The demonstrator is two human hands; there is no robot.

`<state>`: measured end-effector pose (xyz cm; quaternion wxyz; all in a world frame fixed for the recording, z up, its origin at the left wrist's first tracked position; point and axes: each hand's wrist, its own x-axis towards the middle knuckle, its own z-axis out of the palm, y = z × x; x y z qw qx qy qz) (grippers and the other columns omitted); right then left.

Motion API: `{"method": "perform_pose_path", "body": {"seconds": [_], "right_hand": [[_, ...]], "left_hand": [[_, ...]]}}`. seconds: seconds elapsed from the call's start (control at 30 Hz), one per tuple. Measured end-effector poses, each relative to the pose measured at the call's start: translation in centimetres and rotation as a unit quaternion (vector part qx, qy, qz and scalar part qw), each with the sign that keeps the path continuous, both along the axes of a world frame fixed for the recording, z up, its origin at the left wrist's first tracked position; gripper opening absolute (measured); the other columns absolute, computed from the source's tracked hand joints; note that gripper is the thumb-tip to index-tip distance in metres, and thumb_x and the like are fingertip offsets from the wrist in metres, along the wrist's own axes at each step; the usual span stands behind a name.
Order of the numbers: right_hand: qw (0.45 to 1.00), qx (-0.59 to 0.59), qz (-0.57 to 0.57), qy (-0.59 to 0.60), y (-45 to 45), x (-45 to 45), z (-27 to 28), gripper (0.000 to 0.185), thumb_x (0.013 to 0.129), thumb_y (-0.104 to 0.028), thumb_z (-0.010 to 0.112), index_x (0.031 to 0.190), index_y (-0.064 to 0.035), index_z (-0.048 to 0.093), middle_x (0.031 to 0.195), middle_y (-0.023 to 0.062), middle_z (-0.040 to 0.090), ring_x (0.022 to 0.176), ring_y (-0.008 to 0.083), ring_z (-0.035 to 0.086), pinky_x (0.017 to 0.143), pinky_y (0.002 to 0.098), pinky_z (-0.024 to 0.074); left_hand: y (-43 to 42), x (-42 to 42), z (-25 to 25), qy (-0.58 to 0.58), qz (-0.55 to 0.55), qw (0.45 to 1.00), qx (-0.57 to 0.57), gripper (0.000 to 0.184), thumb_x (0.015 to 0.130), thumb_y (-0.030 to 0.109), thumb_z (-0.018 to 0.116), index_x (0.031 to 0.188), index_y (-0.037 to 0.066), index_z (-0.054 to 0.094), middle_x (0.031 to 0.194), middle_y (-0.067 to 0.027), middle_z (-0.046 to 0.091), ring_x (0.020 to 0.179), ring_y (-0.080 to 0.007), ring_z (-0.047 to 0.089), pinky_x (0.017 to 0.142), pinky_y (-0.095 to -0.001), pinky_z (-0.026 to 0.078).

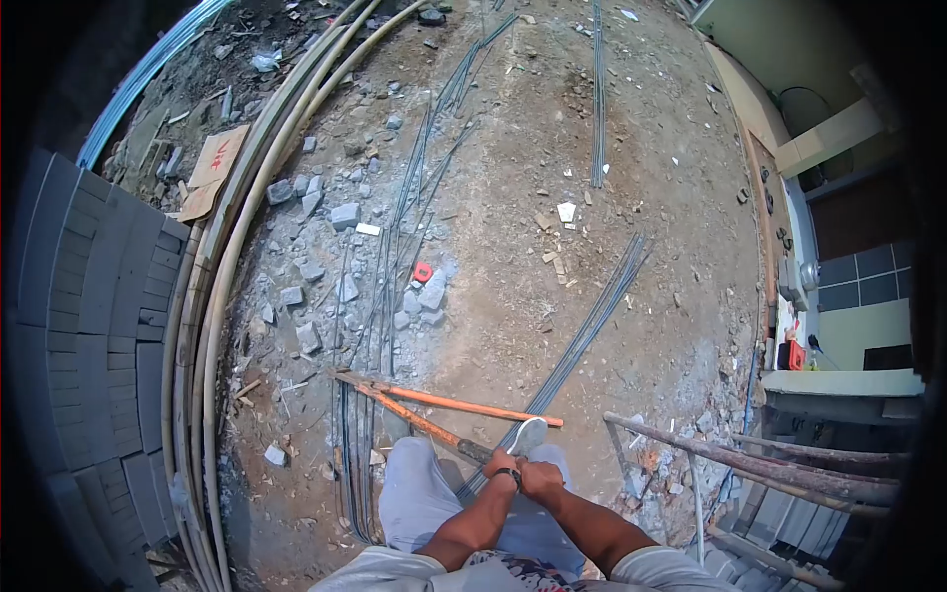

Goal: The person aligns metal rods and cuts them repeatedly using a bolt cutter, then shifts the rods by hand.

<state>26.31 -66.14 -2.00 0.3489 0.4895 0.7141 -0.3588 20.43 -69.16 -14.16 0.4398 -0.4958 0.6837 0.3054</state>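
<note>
Both my hands are closed one beside the other at the end of one handle of a long orange bolt cutter (pixel 419 425). My left hand (pixel 500 463), with a dark band at the wrist, is wrapped round the dark grip. Against it, my right hand (pixel 540 478) is clenched at the handle's end. The second orange handle (pixel 473 403) extends low over the ground toward my shoe (pixel 532 434), with no hand on it. At the far left of the tool, the cutter's head (pixel 345 376) is at thin steel rebars (pixel 357 464); whether its jaws touch a bar cannot be made out.
More rebars (pixel 592 321) lie right of centre, others (pixel 598 99) farther off. A red tape measure (pixel 423 272) rests near broken concrete (pixel 345 215). Bamboo poles (pixel 212 326) and stacked grey blocks (pixel 94 345) line the left. Wooden poles (pixel 750 456) stick out at right.
</note>
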Motion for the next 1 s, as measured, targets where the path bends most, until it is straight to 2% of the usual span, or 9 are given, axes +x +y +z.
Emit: {"method": "perform_pose_path", "body": {"seconds": [0.13, 0.27, 0.33, 0.4, 0.47, 0.67, 0.8, 0.93, 1.0], "right_hand": [[0.999, 0.021, -0.024, -0.019, 1.0, -1.0, 0.7, 0.031, 0.091, -0.029, 0.053, 0.111, -0.0091, 0.065, 0.105, 0.0181, 0.071, 0.099, 0.0344, 0.069, 0.085, 0.0457, 0.0536], [0.999, -0.029, 0.001, -0.023, 2.7, -0.7, 0.6, 0.033, 0.092, -0.027, 0.052, 0.114, -0.0082, 0.067, 0.108, 0.0187, 0.071, 0.102, 0.033, 0.069, 0.089, 0.0449, 0.0534], [0.998, -0.021, -0.051, -0.033, 1.8, 0.0, 0.1, 0.034, 0.09, -0.029, 0.056, 0.115, -0.0087, 0.066, 0.104, 0.021, 0.07, 0.102, 0.0357, 0.068, 0.088, 0.0464, 0.053], [0.999, -0.036, 0.004, 0.015, 1.4, 2.7, -3.7, 0.031, 0.094, -0.025, 0.05, 0.112, -0.006, 0.065, 0.102, 0.0201, 0.071, 0.096, 0.0344, 0.07, 0.086, 0.0486, 0.0532], [0.996, -0.055, 0.073, 0.008, 4.6, 2.2, -2.1, 0.03, 0.095, -0.023, 0.048, 0.112, -0.0053, 0.064, 0.1, 0.019, 0.072, 0.093, 0.0342, 0.071, 0.085, 0.0499, 0.0532], [0.996, -0.041, 0.038, 0.075, 3.2, 9.7, -13.1, 0.032, 0.093, -0.03, 0.051, 0.114, -0.0074, 0.06, 0.093, 0.0197, 0.072, 0.088, 0.0351, 0.071, 0.08, 0.0494, 0.054], [0.99, -0.128, 0.039, 0.048, 9.1, 13.7, -19.4, 0.036, 0.09, -0.03, 0.056, 0.12, -0.0106, 0.059, 0.096, 0.0218, 0.07, 0.092, 0.0368, 0.069, 0.081, 0.0474, 0.0539], [0.981, -0.152, 0.113, 0.046, 9.0, 20.0, -35.3, 0.035, 0.089, -0.033, 0.057, 0.119, -0.0144, 0.061, 0.097, 0.0175, 0.071, 0.094, 0.037, 0.069, 0.082, 0.0482, 0.053], [0.993, -0.069, 0.024, 0.091, 11.5, 21.1, -42.7, 0.034, 0.09, -0.034, 0.057, 0.118, -0.016, 0.062, 0.095, 0.0158, 0.072, 0.093, 0.0352, 0.069, 0.082, 0.0482, 0.0529]], "left_hand": [[2.3, -1.5, 1.7, -0.033, -0.129, 0.991, 0.008, 0.046, 0.077, 0.022, 0.067, 0.102, -0.016, 0.062, 0.101, -0.0238, 0.068, 0.084, -0.0337, 0.068, 0.075, -0.0446, 0.052], [-0.7, 1.1, -5.3, 0.0, -0.069, 0.998, 0.011, 0.045, 0.077, 0.025, 0.065, 0.097, -0.015, 0.063, 0.097, -0.0235, 0.069, 0.081, -0.0341, 0.067, 0.074, -0.0462, 0.05], [-1.9, 1.7, -6.4, 0.016, -0.104, 0.994, 0.004, 0.031, 0.077, 0.019, 0.063, 0.086, -0.011, 0.06, 0.079, -0.0201, 0.064, 0.065, -0.0307, 0.063, 0.058, -0.0434, 0.049], [1.4, 0.9, -1.0, 0.015, -0.094, 0.995, 0.006, 0.02, 0.08, 0.014, 0.06, 0.073, -0.004, 0.054, 0.061, -0.0145, 0.055, 0.048, -0.0256, 0.056, 0.044, -0.0392, 0.045], [2.6, 1.8, -1.3, 0.019, -0.042, 0.999, 0.005, 0.023, 0.077, 0.014, 0.063, 0.079, -0.009, 0.06, 0.07, -0.0172, 0.061, 0.05, -0.0272, 0.059, 0.045, -0.0398, 0.047], [3.3, 7.3, -8.2, 0.101, 0.007, 0.994, -0.053, 0.026, 0.074, 0.009, 0.067, 0.09, -0.012, 0.063, 0.077, -0.0166, 0.065, 0.055, -0.026, 0.061, 0.048, -0.0399, 0.048], [4.9, 14.5, -18.9, 0.221, -0.027, 0.971, -0.083, 0.031, 0.075, 0.009, 0.068, 0.099, -0.011, 0.062, 0.085, -0.0171, 0.066, 0.067, -0.0246, 0.065, 0.055, -0.0385, 0.049], [7.4, 18.1, -29.5, 0.147, 0.089, 0.983, -0.063, 0.039, 0.079, 0.006, 0.069, 0.111, -0.013, 0.056, 0.098, -0.0181, 0.066, 0.076, -0.0252, 0.065, 0.06, -0.0377, 0.051], [14.1, 17.8, -31.9, 0.216, 0.141, 0.965, -0.043, 0.039, 0.079, 0.003, 0.069, 0.112, -0.014, 0.054, 0.095, -0.0177, 0.065, 0.069, -0.0234, 0.063, 0.055, -0.0369, 0.05]]}}
